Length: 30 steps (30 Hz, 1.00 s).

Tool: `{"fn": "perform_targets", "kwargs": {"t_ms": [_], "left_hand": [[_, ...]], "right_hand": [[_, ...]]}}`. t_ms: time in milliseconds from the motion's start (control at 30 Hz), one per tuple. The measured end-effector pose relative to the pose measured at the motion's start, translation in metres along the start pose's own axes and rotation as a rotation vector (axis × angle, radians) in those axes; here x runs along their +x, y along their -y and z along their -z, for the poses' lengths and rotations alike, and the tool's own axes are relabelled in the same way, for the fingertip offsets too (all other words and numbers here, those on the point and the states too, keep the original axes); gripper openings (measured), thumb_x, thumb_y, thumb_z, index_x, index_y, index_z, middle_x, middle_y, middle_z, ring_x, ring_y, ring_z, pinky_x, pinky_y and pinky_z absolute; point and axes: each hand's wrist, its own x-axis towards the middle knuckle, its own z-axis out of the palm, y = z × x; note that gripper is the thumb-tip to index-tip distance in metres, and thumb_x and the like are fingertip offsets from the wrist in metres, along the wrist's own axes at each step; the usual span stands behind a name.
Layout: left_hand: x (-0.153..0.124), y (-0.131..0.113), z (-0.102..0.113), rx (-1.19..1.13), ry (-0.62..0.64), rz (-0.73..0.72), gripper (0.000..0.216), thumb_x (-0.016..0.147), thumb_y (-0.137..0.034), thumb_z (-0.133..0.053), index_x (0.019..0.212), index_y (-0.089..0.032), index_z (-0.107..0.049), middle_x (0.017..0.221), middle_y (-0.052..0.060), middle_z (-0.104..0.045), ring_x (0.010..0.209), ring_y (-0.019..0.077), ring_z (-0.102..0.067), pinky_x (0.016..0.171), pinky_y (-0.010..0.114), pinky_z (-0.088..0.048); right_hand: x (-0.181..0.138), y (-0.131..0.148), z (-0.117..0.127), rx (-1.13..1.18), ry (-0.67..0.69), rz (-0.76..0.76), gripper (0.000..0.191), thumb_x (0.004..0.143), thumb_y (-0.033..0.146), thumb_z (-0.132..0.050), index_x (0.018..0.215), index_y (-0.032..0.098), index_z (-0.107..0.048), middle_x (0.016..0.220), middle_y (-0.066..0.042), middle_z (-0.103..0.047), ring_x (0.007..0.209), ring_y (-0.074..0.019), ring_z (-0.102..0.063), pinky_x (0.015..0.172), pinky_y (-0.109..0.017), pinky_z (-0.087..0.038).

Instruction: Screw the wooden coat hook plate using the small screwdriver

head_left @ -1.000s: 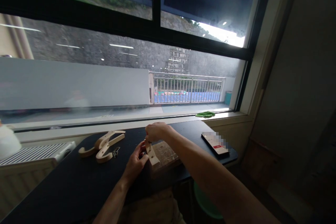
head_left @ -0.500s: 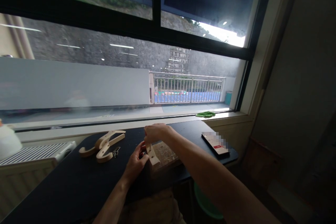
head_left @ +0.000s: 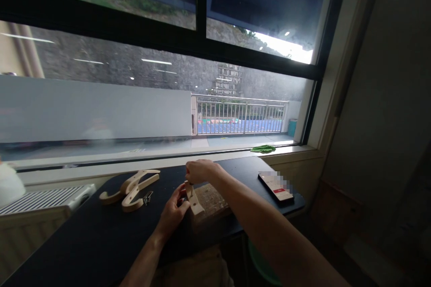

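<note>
My left hand (head_left: 173,210) is closed on the near-left side of a pale wooden piece with holes (head_left: 195,206), thumb and fingers around its edge. That piece stands against a rough, speckled brown block (head_left: 212,199) on the dark table. Above its far end, my right hand (head_left: 200,171) is bent over in a fist. Below the fist shows a thin upright shaft (head_left: 191,189), meeting the wooden piece; its handle is hidden in the fingers, so its exact kind cannot be told. Left of my hands lie curved wooden hanger parts (head_left: 134,188) and several small screws (head_left: 147,198).
A phone (head_left: 276,187) lies on the table's right side. Behind the table (head_left: 84,237) runs a window sill with a green cloth (head_left: 263,149). A radiator (head_left: 43,206) stands at left, and a green stool (head_left: 264,264) is partly under the table.
The view has tilted slightly, so everything sits a little lower in the frame. Both hands keep their places on the wooden piece and the shaft; the right fist shows only a slight shift.
</note>
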Motion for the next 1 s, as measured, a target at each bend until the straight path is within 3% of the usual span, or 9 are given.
{"fn": "perform_targets", "kwargs": {"t_ms": [233,533,1000], "left_hand": [[-0.0013,-0.0021,0.0006,-0.011,0.007,-0.002,0.056,0.067,-0.024,-0.05,0.122,-0.016,-0.039,0.107,0.007,-0.058,0.105,0.0198,-0.051,0.094,0.035,-0.033],[-0.0017,-0.004,0.0004,-0.025,0.01,0.01,0.057,0.066,-0.024,-0.051,0.122,-0.016,-0.039,0.108,0.008,-0.059,0.104,0.0211,-0.052,0.094,0.036,-0.034],[0.0005,0.0026,-0.0002,-0.015,-0.003,0.002,0.056,0.067,-0.024,-0.05,0.121,-0.017,-0.041,0.105,0.007,-0.059,0.104,0.0207,-0.051,0.094,0.036,-0.033]], "right_hand": [[-0.0085,-0.0008,0.0007,0.017,0.013,-0.011,0.036,0.067,0.037,-0.051,0.097,0.018,-0.059,0.092,-0.01,-0.064,0.08,-0.0249,-0.06,0.058,-0.033,-0.047],[-0.0046,0.003,0.0002,0.007,0.009,0.014,0.036,0.059,0.026,-0.059,0.094,0.018,-0.062,0.093,-0.009,-0.064,0.084,-0.0243,-0.059,0.063,-0.032,-0.047],[-0.0019,0.0034,-0.0014,-0.017,-0.026,-0.046,0.035,0.072,0.037,-0.046,0.095,0.014,-0.06,0.095,-0.014,-0.063,0.082,-0.0258,-0.06,0.06,-0.035,-0.048]]}}
